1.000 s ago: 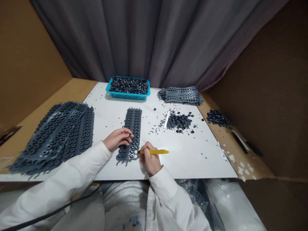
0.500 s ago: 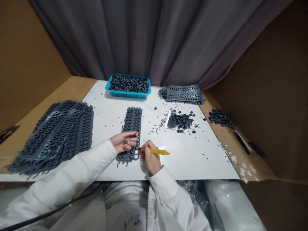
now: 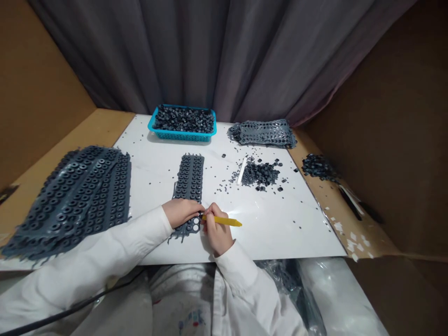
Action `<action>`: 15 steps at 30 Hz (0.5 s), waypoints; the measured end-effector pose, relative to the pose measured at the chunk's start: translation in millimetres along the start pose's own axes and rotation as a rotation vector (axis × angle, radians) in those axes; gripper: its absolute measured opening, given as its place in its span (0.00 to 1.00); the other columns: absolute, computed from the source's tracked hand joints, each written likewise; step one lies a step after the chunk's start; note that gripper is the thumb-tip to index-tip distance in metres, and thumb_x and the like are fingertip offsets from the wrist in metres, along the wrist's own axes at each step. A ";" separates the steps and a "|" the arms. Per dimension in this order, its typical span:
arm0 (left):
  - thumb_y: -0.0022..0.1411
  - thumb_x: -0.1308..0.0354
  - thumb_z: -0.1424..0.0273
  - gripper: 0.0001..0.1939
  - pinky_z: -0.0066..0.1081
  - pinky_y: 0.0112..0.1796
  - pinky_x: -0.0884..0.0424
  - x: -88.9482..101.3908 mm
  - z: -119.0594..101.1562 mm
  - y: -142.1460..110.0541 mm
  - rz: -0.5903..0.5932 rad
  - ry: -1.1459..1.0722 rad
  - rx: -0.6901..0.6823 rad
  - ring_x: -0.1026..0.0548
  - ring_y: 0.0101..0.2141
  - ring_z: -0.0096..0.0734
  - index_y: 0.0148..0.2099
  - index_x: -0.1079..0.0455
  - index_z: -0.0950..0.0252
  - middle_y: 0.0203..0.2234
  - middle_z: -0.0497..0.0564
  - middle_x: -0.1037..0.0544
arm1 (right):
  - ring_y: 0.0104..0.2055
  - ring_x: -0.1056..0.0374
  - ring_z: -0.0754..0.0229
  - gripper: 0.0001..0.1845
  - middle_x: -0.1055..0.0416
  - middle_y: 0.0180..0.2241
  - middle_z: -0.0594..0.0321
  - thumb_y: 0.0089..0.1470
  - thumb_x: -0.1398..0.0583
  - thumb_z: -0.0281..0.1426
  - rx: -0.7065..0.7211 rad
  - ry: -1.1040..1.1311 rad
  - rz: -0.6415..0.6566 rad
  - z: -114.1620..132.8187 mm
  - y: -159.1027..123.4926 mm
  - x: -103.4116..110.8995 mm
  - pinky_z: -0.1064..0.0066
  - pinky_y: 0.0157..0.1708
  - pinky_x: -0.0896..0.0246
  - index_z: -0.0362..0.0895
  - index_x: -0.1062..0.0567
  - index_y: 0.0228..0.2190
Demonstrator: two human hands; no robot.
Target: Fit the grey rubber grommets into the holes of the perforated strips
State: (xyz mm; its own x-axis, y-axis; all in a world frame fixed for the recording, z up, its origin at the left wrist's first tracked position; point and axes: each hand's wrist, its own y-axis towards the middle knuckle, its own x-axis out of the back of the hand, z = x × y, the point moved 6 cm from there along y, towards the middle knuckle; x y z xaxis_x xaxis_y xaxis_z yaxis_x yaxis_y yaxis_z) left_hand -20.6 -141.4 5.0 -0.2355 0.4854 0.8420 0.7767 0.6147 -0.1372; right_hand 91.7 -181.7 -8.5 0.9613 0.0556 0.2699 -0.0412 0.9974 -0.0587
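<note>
A dark grey rubbery strip (image 3: 189, 175), set with rows of round ring-like pieces, lies lengthwise on the white board in front of me. My left hand (image 3: 180, 212) is palm down over its near part, fingers together and fingertips at the right edge; what they pinch, if anything, is hidden. Closed round a slim yellow-handled tool (image 3: 228, 221), my right hand (image 3: 219, 235) rests just right of the strip. The tool's tip meets the left fingertips. Close below them, a few holes in the strip (image 3: 196, 224) show white through.
Left lies a heap of similar ringed sheets (image 3: 80, 196). A blue basket (image 3: 184, 136) of small dark pieces stands at the back. Rightward are a perforated grey bundle (image 3: 264, 133), a loose dark pile (image 3: 262, 173), a white stick (image 3: 241, 171) and another dark pile (image 3: 318, 166).
My left hand has turned from palm up, with a small dark piece at its fingers, to palm down on the strip. My right hand keeps the yellow tool near the same spot.
</note>
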 end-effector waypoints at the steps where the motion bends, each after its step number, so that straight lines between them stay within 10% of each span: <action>1: 0.63 0.54 0.69 0.11 0.27 0.30 0.36 -3.1 2.1 0.6 0.022 0.090 0.017 0.27 0.30 0.31 0.43 0.32 0.61 0.32 0.49 0.27 | 0.20 0.42 0.65 0.08 0.39 0.18 0.69 0.54 0.53 0.27 -0.003 -0.001 -0.003 -0.3 -0.1 0.3 0.73 0.22 0.49 0.46 0.40 0.24; 8: 0.62 0.49 0.67 0.08 0.27 0.27 0.36 -16.9 3.7 2.9 0.070 0.307 -0.060 0.28 0.27 0.30 0.35 0.32 0.64 0.29 0.49 0.29 | 0.21 0.42 0.64 0.09 0.40 0.19 0.68 0.54 0.54 0.26 0.024 -0.028 -0.003 2.0 -1.3 -0.1 0.73 0.23 0.49 0.46 0.40 0.23; 15: 0.64 0.53 0.66 0.11 0.24 0.32 0.35 37.4 8.5 -13.6 -0.401 -0.183 0.064 0.29 0.28 0.26 0.35 0.33 0.66 0.26 0.48 0.27 | 0.20 0.42 0.64 0.09 0.40 0.18 0.68 0.54 0.54 0.26 0.041 -0.061 0.033 6.1 -0.8 -0.7 0.72 0.23 0.49 0.46 0.41 0.24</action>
State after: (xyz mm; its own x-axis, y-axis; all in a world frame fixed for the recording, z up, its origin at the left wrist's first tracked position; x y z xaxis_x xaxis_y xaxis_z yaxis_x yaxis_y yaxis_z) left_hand -45.0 -126.4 33.9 -0.6150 0.2992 0.7296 0.5663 0.8114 0.1446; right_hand 89.4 -182.3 -2.8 0.9408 0.0895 0.3269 -0.0844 0.9960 -0.0296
